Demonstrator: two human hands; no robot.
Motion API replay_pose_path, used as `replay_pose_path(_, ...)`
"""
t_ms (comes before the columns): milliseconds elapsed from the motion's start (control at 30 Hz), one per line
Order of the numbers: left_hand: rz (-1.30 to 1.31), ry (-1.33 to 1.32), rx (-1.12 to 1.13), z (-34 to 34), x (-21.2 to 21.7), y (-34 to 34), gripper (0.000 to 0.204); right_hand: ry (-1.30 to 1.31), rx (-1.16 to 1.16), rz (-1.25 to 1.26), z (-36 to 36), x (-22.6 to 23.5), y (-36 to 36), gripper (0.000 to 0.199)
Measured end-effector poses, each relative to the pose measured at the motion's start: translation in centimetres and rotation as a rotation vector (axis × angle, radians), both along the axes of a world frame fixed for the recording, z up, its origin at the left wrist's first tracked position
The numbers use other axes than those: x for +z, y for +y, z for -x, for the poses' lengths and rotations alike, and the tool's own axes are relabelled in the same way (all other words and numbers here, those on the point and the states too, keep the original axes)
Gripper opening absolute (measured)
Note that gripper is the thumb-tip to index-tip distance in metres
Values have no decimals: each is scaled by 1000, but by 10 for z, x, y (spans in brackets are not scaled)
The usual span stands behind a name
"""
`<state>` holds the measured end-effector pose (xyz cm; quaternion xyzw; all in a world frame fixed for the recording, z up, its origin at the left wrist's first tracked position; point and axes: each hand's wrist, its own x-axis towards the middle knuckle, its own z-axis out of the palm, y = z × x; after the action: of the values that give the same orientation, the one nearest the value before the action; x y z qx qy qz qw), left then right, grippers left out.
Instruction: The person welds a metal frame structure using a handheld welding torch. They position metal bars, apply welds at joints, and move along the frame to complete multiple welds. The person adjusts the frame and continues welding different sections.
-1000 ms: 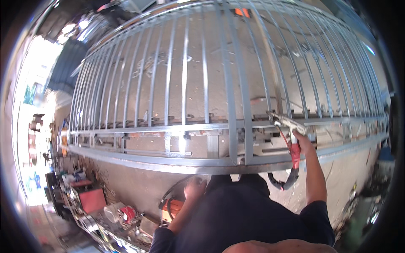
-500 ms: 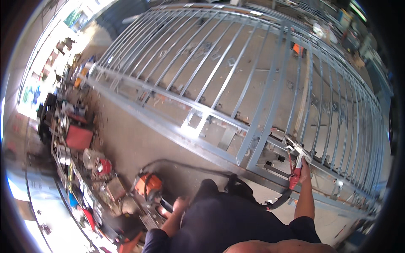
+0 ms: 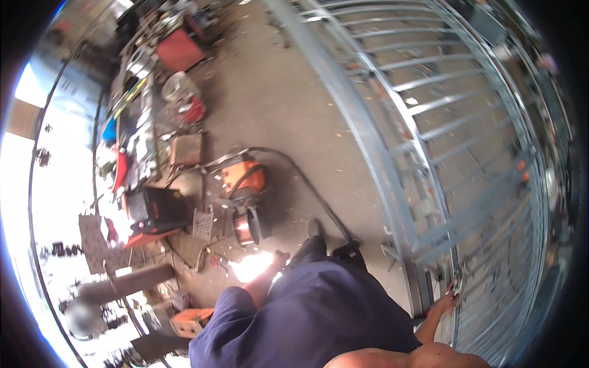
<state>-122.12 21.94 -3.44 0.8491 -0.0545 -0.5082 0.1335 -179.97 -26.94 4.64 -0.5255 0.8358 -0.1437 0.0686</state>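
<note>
My right hand (image 3: 446, 300) is at the lower right, beside the metal grille (image 3: 423, 138). Its fingers are closed round a welding gun (image 3: 458, 277), which is small and blurred here. My left hand (image 3: 280, 258) hangs at my left side, with strong glare over the forearm. Its fingers are too blurred to read. Near it on the floor stands an orange wire feeder (image 3: 236, 178) with a copper-coloured wire spool (image 3: 243, 227). A black cable (image 3: 307, 184) curves from the feeder toward my legs.
Along the left run a red panel (image 3: 180, 51), a red bucket (image 3: 191, 110), a brown box (image 3: 186, 149) and a black case (image 3: 158, 210). An orange machine (image 3: 192, 320) sits at the lower left. The grille's long frame edge (image 3: 350, 110) runs along the floor's right side.
My view has swung left, so the grille now lies along the right and the wire feeder shows nearer the middle. My right hand and the welding gun appear lower in the picture.
</note>
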Motion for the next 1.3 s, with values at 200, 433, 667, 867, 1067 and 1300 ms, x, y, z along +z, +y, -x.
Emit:
replay_pose_path(200,129,-199,405,-48,-56,30,55,-361,478,88,-234,-16,22,52)
replay_pose_path(433,221,-257,691,-158,28,6,59,-742,834,-282,-505,-31,79,45)
replay_pose_path(667,332,-303,992,-276,-11,0,75,-713,1052,-530,-747,-45,70,43)
replay_pose_path(867,348,-346,1487,-499,72,-16,73,-576,1170,-623,-974,-44,26,46)
replay_pose_path(1067,560,-804,1471,-757,119,80,75,-457,1301,-638,-1185,-17,12,51)
replay_pose_path(1300,228,-1126,1328,-1069,120,281,86,-462,1209,-657,-1377,-31,55,53)
